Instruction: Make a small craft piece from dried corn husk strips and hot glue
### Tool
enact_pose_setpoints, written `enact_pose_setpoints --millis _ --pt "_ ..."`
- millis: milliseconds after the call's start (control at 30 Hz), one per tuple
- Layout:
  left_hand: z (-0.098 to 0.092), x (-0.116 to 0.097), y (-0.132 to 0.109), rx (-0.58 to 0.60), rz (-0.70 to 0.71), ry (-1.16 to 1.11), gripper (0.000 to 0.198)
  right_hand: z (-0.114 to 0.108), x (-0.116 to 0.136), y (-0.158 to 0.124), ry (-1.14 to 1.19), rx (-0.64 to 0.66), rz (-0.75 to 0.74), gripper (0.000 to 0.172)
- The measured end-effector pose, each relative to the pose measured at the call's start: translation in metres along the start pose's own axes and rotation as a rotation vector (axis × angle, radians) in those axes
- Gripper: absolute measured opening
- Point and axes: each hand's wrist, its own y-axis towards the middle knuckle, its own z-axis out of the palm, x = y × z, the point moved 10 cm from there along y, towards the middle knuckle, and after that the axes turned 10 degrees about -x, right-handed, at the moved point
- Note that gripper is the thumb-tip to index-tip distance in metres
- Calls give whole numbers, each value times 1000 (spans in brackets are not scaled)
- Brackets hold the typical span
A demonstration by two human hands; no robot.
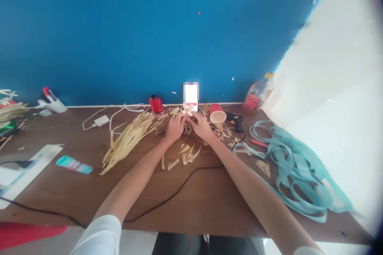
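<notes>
Both arms reach forward over the brown table. My left hand (175, 127) and my right hand (201, 126) meet at the fingertips, fingers bent inward. A small pale flower shape of dried husk (187, 109) shows just above the fingertips, pinched between the two hands; its lower part is hidden by fingers. Right behind it a lit phone (190, 95) leans upright against the blue wall. Husk scraps (188, 153) lie below the hands. A bundle of long dried corn husks (128, 141) rests left of my left hand.
A red paper cup (217, 113) lies tipped beside a black glue gun (237, 121). Teal ribbon (296, 163) is heaped at right, near a bottle (256, 95). A red cylinder (155, 104), a charger (101, 121), a blue tube (74, 165) and a power strip (37, 169) stand leftward. A black cord (176, 192) crosses the front.
</notes>
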Motion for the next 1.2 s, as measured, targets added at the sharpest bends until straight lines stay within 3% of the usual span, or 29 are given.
enact_pose_setpoints --millis 533,800,1000,1200 --pt "-5 -5 -2 -61 50 52 24 3 -7 -4 -5 -13 44 19" --pt "-11 19 3 -122 -131 -137 20 -11 -9 -1 0 -137 21 17" --pt "-2 2 2 -25 -8 -22 18 -15 -14 2 -45 -166 -4 20" --pt "-3 -4 0 -36 38 31 19 -13 -8 0 -194 -133 -64 23"
